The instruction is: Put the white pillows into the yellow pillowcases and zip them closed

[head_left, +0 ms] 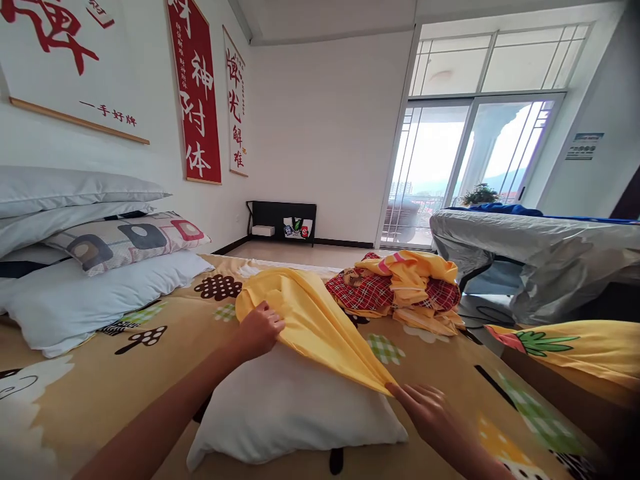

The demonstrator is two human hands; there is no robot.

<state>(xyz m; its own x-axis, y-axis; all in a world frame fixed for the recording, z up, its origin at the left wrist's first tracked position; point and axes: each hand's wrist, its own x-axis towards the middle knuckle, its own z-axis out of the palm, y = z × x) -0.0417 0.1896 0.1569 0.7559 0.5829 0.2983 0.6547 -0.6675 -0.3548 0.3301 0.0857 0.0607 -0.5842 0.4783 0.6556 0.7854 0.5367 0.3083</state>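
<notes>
A white pillow (pixel 295 407) lies in front of me on the patterned bedspread (pixel 165 313), its far part covered by a yellow pillowcase (pixel 305 307). My left hand (pixel 260 330) is closed on the pillowcase's edge near the middle of the pillow. At the right, my right hand (pixel 425 407) pinches the pillowcase's other corner and stretches the edge tight. The near part of the white pillow is bare. How far the pillow reaches inside the case is hidden by the cloth.
White pillows (pixel 100 293) and a patterned pillow (pixel 135 240) are stacked at left. Beyond the pillowcase sits a heap of red plaid and yellow cloth (pixel 395 287). A yellow pillow (pixel 590 347) is at right, near a plastic-covered table (pixel 540 240). A low black stand (pixel 280 217) is by the wall.
</notes>
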